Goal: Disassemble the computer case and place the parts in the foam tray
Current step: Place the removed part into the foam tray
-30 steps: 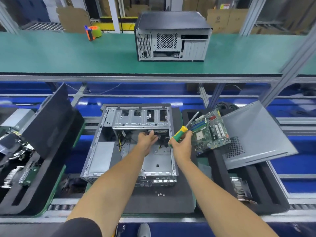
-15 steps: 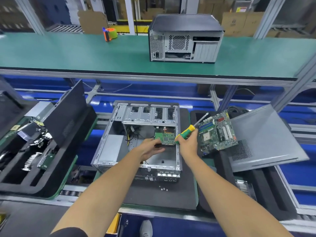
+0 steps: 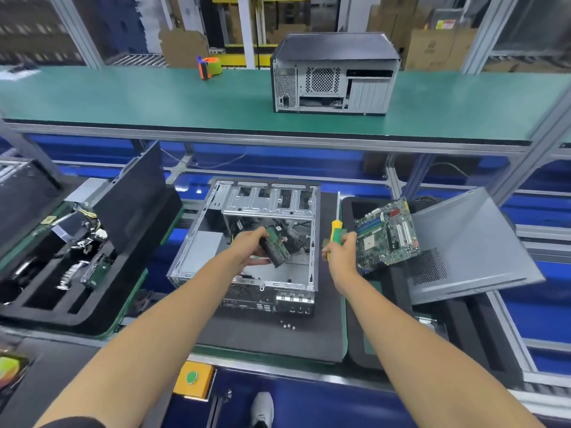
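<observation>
Left hand [image 3: 247, 247] grip clamped on hard drive [image 3: 276, 247] above open case [image 3: 197, 251]; right hand [image 3: 341, 251] grips screwdriver [image 3: 334, 231].

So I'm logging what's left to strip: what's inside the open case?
Inside the open case: cables at the back, and a drive held by the left hand. The floor under that hand is hidden.

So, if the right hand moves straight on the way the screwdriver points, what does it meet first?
The right hand grips the screwdriver, whose tip points up and away, between the open case and the motherboard. That line looks free at first; beyond it probably meets the frame rail under the green shelf, though depth is unclear.
</observation>
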Demonstrator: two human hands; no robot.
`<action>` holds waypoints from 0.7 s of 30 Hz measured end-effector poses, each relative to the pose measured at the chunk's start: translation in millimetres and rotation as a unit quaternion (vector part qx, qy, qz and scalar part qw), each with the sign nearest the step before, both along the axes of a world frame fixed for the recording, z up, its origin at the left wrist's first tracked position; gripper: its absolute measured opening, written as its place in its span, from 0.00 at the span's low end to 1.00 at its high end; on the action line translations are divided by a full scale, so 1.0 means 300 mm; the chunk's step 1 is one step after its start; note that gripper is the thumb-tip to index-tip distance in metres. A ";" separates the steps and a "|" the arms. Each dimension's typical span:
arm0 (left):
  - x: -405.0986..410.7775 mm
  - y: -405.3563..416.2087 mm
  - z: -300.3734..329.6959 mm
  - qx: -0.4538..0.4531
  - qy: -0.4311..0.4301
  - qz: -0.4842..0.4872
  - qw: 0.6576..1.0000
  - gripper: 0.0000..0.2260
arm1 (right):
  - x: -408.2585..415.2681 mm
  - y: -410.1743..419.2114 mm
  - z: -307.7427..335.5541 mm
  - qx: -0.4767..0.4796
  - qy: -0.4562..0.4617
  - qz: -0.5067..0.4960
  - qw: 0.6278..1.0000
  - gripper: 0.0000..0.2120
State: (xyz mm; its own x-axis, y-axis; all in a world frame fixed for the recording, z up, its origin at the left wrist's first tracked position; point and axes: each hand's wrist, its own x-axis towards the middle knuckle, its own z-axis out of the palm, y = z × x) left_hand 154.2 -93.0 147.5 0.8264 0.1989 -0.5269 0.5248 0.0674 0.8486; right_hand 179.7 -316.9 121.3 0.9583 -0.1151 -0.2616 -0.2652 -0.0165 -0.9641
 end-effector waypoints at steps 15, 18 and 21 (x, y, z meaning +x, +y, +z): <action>0.065 -0.283 0.224 0.120 -0.127 0.044 0.984 0.11 | -0.031 -0.236 0.026 0.029 0.042 -0.041 0.998 0.05; 0.067 -0.373 0.228 0.097 -0.139 0.008 0.986 0.09 | -0.028 -0.294 0.029 0.046 0.056 -0.054 0.996 0.06; 0.072 -0.487 0.200 0.074 -0.115 -0.043 0.990 0.08 | -0.033 -0.360 0.020 0.016 0.054 -0.058 0.997 0.08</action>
